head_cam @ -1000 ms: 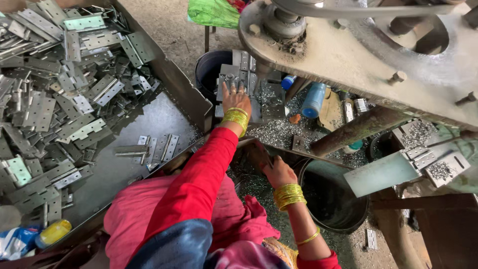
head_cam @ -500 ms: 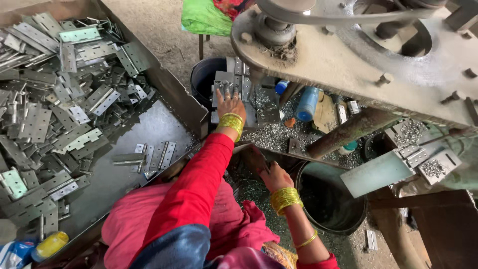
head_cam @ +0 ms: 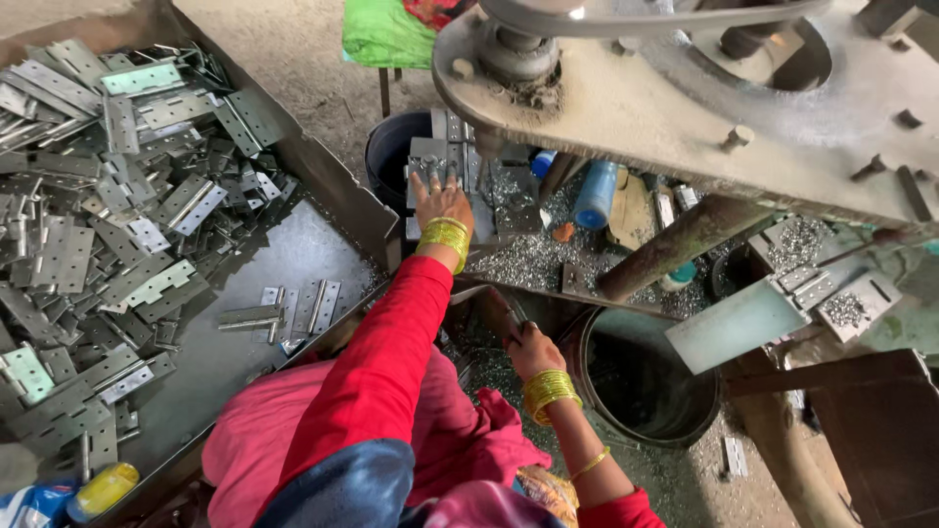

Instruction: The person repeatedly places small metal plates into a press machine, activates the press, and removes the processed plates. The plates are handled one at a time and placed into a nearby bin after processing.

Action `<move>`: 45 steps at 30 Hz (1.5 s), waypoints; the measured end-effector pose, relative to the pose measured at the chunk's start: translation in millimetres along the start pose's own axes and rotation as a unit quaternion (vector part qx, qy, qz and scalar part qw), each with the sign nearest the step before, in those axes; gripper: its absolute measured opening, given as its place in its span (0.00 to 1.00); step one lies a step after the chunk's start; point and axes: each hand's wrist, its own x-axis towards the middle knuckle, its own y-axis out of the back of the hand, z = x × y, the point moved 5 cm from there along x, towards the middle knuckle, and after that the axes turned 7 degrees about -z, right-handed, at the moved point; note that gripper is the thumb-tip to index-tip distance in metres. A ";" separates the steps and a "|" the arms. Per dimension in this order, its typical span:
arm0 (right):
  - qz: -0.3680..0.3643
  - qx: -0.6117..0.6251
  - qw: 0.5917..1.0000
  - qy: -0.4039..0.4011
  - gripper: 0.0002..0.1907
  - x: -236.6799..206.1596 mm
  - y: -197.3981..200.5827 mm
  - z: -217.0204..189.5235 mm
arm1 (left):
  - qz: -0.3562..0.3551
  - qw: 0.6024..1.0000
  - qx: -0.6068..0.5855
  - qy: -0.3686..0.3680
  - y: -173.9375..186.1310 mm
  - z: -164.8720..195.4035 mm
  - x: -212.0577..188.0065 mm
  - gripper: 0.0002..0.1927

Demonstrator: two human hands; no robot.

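While a heavy grey press machine (head_cam: 685,108) fills the upper right of the view, a wide metal tray (head_cam: 323,244) heaped with flat steel hinges (head_cam: 88,215) takes the left side. Below the machine stands a dark round bucket (head_cam: 636,376), and a second dark bucket (head_cam: 391,152) sits behind the work plate (head_cam: 509,200), which is strewn with small metal chips. A blue bottle (head_cam: 597,194) lies on that plate near the machine's post. The left hand (head_cam: 442,200), in a red sleeve with gold bangles, lies flat with fingers spread and loose on a stack of hinge pieces (head_cam: 445,156) at the plate's far edge. The right hand (head_cam: 533,350), also bangled, is curled closed around a dark lever handle (head_cam: 499,313) just beside the round bucket's rim.
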 end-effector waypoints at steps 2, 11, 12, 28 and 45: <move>-0.005 -0.003 1.000 -0.007 0.25 4.0 8.9 -3.1 | -0.023 1.000 0.010 -0.001 0.4 0.5 0.4 0.28; 0.057 0.009 0.998 0.026 0.24 -10.2 -17.7 8.0 | 0.025 0.999 -0.025 0.013 2.4 -3.0 -7.5 0.25; 0.069 0.014 0.997 0.043 0.24 -10.1 -18.5 8.1 | 0.019 0.999 -0.023 0.015 3.2 -4.2 -8.5 0.24; -0.018 -0.069 0.997 0.021 0.31 -17.7 43.8 -44.0 | 0.002 1.000 -0.022 0.007 5.5 -3.5 -6.5 0.22; -0.009 -0.053 0.998 0.038 0.30 -6.3 29.2 -31.7 | 0.016 1.000 -0.001 0.005 10.9 -3.7 -4.3 0.22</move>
